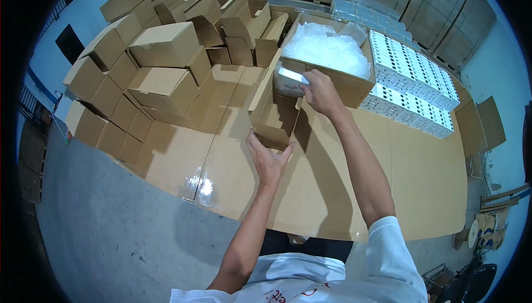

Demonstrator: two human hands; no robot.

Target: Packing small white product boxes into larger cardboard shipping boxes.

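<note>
I see my left hand (269,162) against the near wall of one small open carton (275,119) on the cardboard sheet (388,186) that covers the table. The fingers are spread apart, thumb on one side of the wall's lower flap and the others on the other side, touching the flap rather than clamped on it.

My right hand (321,93) is over the far end of that same carton, fingers closed around one white packet (288,78) wrapped in clear film. The packet sits at the carton's far rim, just in front of the big box (354,90); whether it touches the rim I cannot tell.

That one big box stands open just behind the carton, filled with crumpled clear plastic (327,48). To its right lie flat white packs (413,90) in tight rows, at least two layers deep; they are too many and too small for me to count.

On the left, closed brown boxes (160,65) are heaped together. I count roughly fifteen, though the back ones overlap. Behind the carton a few more stand open with flaps up. Further back, tall stacks (432,9) of flat cardboard line the wall. The floor (111,231) below is grey concrete.
</note>
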